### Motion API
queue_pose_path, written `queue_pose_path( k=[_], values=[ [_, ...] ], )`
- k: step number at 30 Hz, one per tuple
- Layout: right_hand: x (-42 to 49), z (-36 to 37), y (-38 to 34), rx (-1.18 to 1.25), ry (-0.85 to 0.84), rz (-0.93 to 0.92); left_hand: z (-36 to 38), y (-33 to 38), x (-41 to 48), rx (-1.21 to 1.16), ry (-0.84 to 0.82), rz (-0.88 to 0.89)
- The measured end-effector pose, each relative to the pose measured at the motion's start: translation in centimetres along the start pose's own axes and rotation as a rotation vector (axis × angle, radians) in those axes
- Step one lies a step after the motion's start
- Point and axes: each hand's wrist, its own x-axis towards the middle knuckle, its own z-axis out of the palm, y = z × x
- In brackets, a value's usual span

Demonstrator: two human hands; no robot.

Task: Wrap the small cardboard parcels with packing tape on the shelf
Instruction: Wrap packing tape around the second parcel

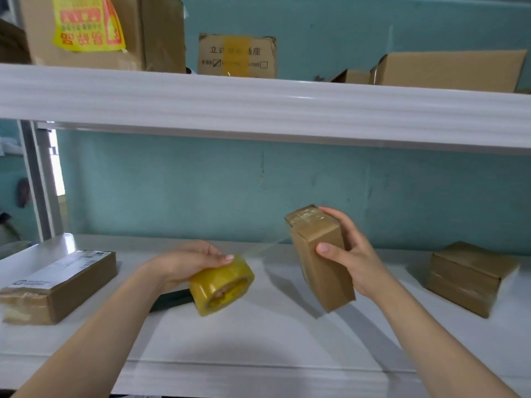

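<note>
My left hand [191,261] grips the tape roll [221,285]; my right hand [346,254] holds a small parcel [320,259] tilted above the shelf [258,334], tape strip [265,247] stretched between them.

Left parcel [71,291] label blurred; top-left box [152,30] cropped.

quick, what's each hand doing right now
Left hand: grips the yellow tape roll.
Right hand: holds the small cardboard parcel tilted above the shelf.
</note>
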Motion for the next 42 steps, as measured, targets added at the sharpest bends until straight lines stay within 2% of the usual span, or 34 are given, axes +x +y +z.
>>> queue_pose_path(
  k=[6, 8, 11, 18, 23, 26, 30, 34, 37, 42],
  values=[
    [-0.8, 0.3, 0.5, 0.109, -0.031, 0.052, 3.1, 1.6, 0.1, -0.068, 0.184, -0.031],
    [-1.0, 0.4, 0.5, 0.065, -0.042, 0.068, 4.1, 1.9, -0.1, 0.001, 0.23, -0.056],
    [-1.3, 0.7, 0.9, -0.099, -0.062, 0.102, 4.5, 2.1, -0.3, 0.173, 0.305, -0.069],
    [-0.7, 1.1, 0.8, -0.384, -0.107, 0.088, 5.5, 4.5, -0.1, 0.445, 0.34, -0.149],
    [-0.1, 1.2, -0.7, -0.619, -0.222, 0.018, 5.7, 5.7, -0.2, 0.389, 0.32, -0.15],
    [0.5, 1.5, -0.8, -0.884, -0.301, -0.047, 5.8, 5.6, -0.2, 0.358, 0.356, -0.137],
    [0.9, 2.4, -0.9, -1.131, -0.356, -0.154, 5.3, 5.1, 0.0, 0.454, 0.338, -0.195],
    [1.6, 3.0, -1.4, -1.166, -0.353, -0.145, 4.9, 4.6, 0.5, 0.561, 0.356, -0.259],
    [2.1, 3.4, -1.3, -1.146, -0.413, -0.098, 4.8, 4.4, 0.6, 0.569, 0.356, -0.27],
    [2.9, 3.8, -1.4, -1.136, -0.345, -0.202, 4.7, 4.5, 0.5, 0.561, 0.362, -0.271]
  ],
)
